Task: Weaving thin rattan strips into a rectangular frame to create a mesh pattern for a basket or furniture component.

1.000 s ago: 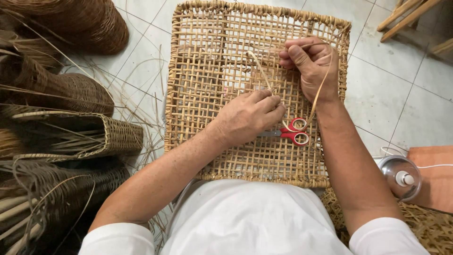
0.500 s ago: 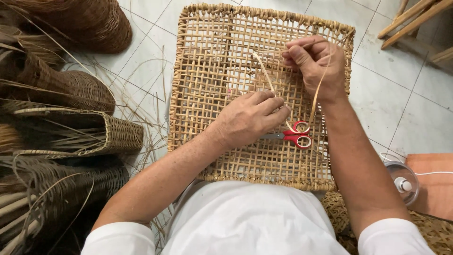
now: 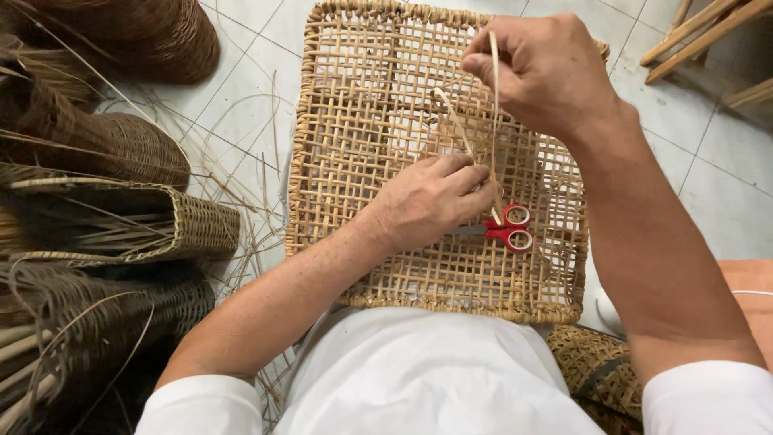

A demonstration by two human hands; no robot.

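A square open-weave rattan panel (image 3: 378, 266) lies on my lap. My left hand (image 3: 431, 197) rests flat on its middle, fingers pressed on the weave where a pale rattan strip (image 3: 493, 113) comes out. My right hand (image 3: 547, 68) is raised over the panel's far right part and pinches that strip, holding it taut and nearly upright. A second loose strip end (image 3: 452, 121) sticks up beside it. Red-handled scissors (image 3: 509, 229) lie on the panel just right of my left hand.
Woven rattan baskets (image 3: 121, 234) and brown bundles (image 3: 113, 48) are stacked at the left, with loose strands scattered over the white tiled floor (image 3: 241, 89). Wooden legs (image 3: 708, 36) show at top right. Another woven piece (image 3: 600, 370) lies under my right arm.
My right hand has lifted higher and pulled the strip up, straightening it. The view has moved closer. My left hand stays pressed on the panel.
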